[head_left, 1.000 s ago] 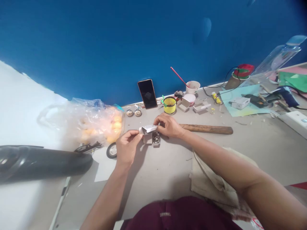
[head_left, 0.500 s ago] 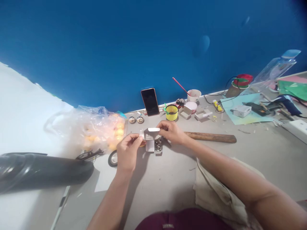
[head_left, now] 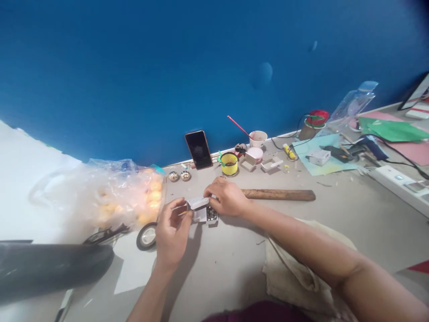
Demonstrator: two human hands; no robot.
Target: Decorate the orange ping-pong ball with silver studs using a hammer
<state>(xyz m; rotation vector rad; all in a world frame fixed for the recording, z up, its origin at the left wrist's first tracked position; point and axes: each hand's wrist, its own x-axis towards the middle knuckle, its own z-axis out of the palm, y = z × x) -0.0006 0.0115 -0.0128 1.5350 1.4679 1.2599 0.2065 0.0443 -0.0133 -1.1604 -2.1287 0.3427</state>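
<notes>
My left hand (head_left: 172,230) pinches the left end of a small white cardboard box (head_left: 197,203), thumb in front and fingers behind. The fingertips of my right hand (head_left: 226,197) press at the box's right end, beside its top edge. Just below and behind it, a second small open box (head_left: 212,214) lies on the table, filled with tiny shiny metal pieces too small to name. From behind my right hand a wooden handle (head_left: 284,194) stretches to the right; its other end is hidden.
Along the blue wall stand a phone (head_left: 199,150), a yellow tub (head_left: 229,165) and a paper cup (head_left: 258,137). Two shiny gold balls (head_left: 179,175) lie before the phone. At left are a plastic bag of orange balls (head_left: 134,197) and a black-rimmed ring (head_left: 146,236). A cloth (head_left: 295,264) lies near my right forearm.
The white box has been tipped; its raised lid part now lies lower and flatter. My right fingers have come down onto its right end. The view has swung a little to the right.
</notes>
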